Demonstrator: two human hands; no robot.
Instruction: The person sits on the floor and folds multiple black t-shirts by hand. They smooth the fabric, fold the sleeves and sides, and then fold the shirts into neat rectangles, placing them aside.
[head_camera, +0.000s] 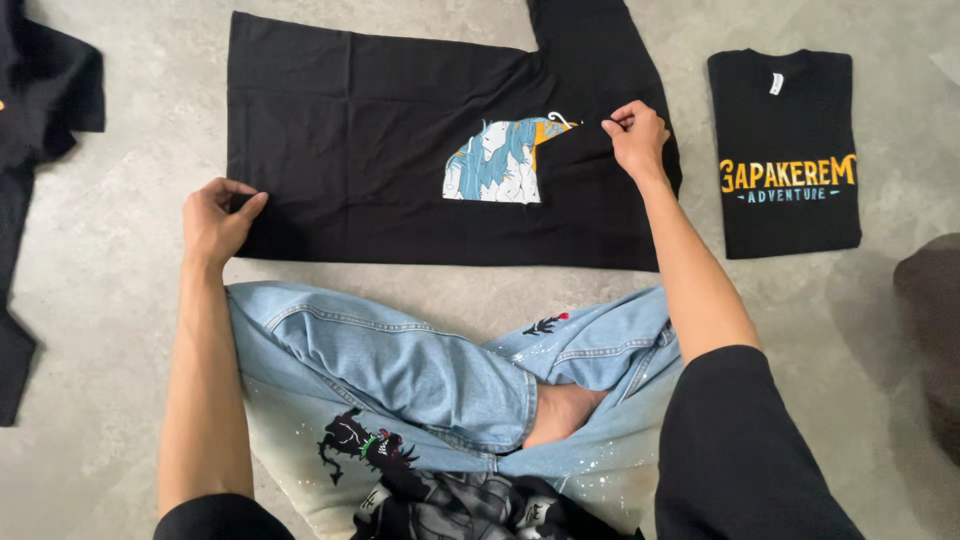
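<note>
Folding black T-shirt (400, 130) on floor (120, 230): left hand (215, 222) pinches hem corner, right hand (635, 135) pinches folded edge by print. Grip closed both sides; keep cloth taut, edges aligned.

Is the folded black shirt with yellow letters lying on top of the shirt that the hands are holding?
No, the folded shirt lies apart on the floor, to the right of the black shirt that both hands pinch.
</note>
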